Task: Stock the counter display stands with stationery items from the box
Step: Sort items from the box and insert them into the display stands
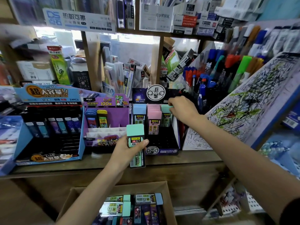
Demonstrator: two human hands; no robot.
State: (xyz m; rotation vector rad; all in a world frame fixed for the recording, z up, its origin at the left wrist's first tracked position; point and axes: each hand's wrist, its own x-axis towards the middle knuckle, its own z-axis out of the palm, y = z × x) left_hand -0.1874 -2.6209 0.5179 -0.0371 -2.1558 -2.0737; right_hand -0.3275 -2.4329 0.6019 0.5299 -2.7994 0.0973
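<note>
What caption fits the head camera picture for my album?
Left hand holds a mint-capped case while the right hand grips a second mint case in the dark stand.

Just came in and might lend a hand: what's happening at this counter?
A person is restocking. Their left hand holds a mint-capped case upright before the dark display stand, while the right hand grips with its fingers the top of a second mint case in the stand's back row, beside a pink case and a blue case. More cases lie in the cardboard box below the counter.
</note>
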